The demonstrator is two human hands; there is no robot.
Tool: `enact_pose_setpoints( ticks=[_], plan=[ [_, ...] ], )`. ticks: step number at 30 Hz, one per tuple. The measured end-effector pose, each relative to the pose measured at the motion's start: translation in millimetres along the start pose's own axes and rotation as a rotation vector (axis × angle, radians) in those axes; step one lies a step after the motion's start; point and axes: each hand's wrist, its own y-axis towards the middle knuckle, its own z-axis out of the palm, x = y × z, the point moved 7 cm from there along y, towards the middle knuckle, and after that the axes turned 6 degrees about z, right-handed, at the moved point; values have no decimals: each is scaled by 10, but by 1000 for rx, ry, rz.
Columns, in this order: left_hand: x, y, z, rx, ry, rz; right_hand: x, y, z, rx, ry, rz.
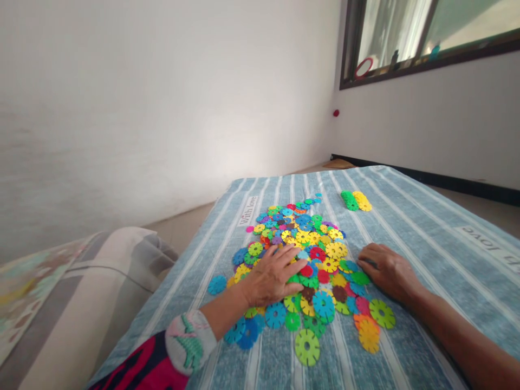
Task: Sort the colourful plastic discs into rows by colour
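Note:
A heap of notched plastic discs point(303, 236) in many colours lies spread on a striped blue cloth. My left hand point(274, 273) rests on the heap with its fingers outstretched, palm down, and covers some discs. Just right of the heap, my right hand point(385, 269) lies on the cloth with its fingers curled in; I see nothing held in it. The nearest pieces to it are a green disc point(360, 278) and a lime disc point(382, 313). At the near edge of the heap lies another lime disc point(307, 347). Orange discs point(369, 334) overlap at the lower right.
Beyond the heap, a green row of discs point(350, 200) and a yellow row of discs point(362, 201) lie side by side. The striped cloth point(422, 238) covers the table. A cloth-draped seat point(117, 276) stands at the left. A window point(430, 38) is at the upper right.

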Motion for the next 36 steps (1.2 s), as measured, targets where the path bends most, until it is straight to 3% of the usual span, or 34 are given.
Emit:
enact_pose_setpoints(
  ticks=[6,11,23,36],
  plan=[
    [490,302,93,-104,-23,-175,-6,8,2,14,2,14],
    [653,298,94,-181,2,-305,-5,17,3,25,3,25],
    [336,-211,36,-216,35,-475,3,23,8,24,11,38],
    [350,-390,-56,-371,-19,-452,-9,39,19,22,37,47]
  ],
)
